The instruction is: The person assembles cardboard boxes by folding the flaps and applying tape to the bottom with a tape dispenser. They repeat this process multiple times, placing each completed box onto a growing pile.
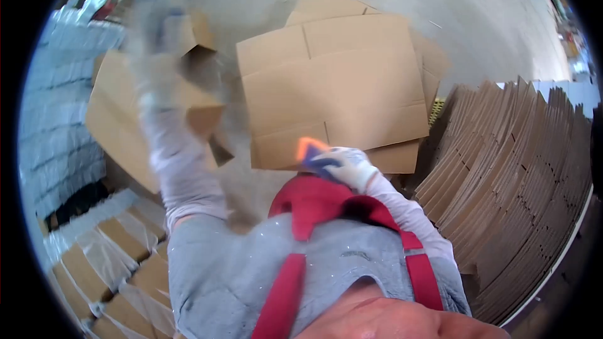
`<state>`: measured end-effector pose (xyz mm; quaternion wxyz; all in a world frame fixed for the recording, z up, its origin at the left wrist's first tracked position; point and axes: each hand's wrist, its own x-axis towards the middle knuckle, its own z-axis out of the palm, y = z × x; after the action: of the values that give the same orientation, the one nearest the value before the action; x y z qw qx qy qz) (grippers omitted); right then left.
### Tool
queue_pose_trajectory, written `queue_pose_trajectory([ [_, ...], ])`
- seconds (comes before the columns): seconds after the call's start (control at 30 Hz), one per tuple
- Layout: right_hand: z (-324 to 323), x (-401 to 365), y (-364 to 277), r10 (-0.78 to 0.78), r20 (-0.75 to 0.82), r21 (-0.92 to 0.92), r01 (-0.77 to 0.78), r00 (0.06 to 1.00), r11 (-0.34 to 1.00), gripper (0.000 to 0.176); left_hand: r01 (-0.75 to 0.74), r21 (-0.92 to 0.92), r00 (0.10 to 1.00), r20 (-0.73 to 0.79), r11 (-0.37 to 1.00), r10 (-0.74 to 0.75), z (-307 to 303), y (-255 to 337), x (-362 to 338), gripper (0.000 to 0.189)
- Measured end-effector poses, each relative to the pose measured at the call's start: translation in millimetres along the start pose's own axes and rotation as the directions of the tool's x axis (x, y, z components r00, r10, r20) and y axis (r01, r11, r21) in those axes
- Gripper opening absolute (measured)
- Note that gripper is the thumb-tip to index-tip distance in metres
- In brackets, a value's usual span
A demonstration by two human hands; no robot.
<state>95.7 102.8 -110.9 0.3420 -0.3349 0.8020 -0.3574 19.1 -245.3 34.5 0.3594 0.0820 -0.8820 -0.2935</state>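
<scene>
My left hand [157, 37], in a white and blue glove, is raised high and blurred, gripping a folded cardboard box [125, 119] near its upper flap. The box hangs tilted in the air at the left. My right hand [342, 166], also gloved, is held close to my chest and holds a small orange object [309, 146] that I cannot identify. Below them are my grey shirt and red braces.
Flattened cardboard sheets [333, 88] lie on the concrete floor ahead. A large stack of flat cartons [521, 188] stands on edge at the right. Wrapped bundles of boxes [107, 257] sit at the lower left, beside a pale block wall [56, 119].
</scene>
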Motion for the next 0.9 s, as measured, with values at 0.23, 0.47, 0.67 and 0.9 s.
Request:
queue_pose_trajectory([
  [0.23,41,-171,114,0.685,-0.209,0.425,-0.566,0.698,0.706,0.026,-0.308,0.393,0.534,0.825,0.866,-0.185,367,-95,-88,0.094],
  [0.47,83,-252,63,0.946,-0.112,0.898,-0.376,0.304,0.227,0.024,-0.22,0.441,0.366,0.864,0.87,-0.345,394,-140,-117,0.101],
  [0.67,41,-269,94,0.839,-0.446,0.855,-0.128,0.312,0.502,0.03,-0.232,0.463,0.041,0.884,0.856,-0.466,348,-110,-33,0.099],
  [0.9,-148,-316,-28,0.104,-0.987,0.114,0.081,0.12,0.99,0.031,-0.229,0.038,0.109,0.994,0.973,-0.013,125,120,9,0.06],
])
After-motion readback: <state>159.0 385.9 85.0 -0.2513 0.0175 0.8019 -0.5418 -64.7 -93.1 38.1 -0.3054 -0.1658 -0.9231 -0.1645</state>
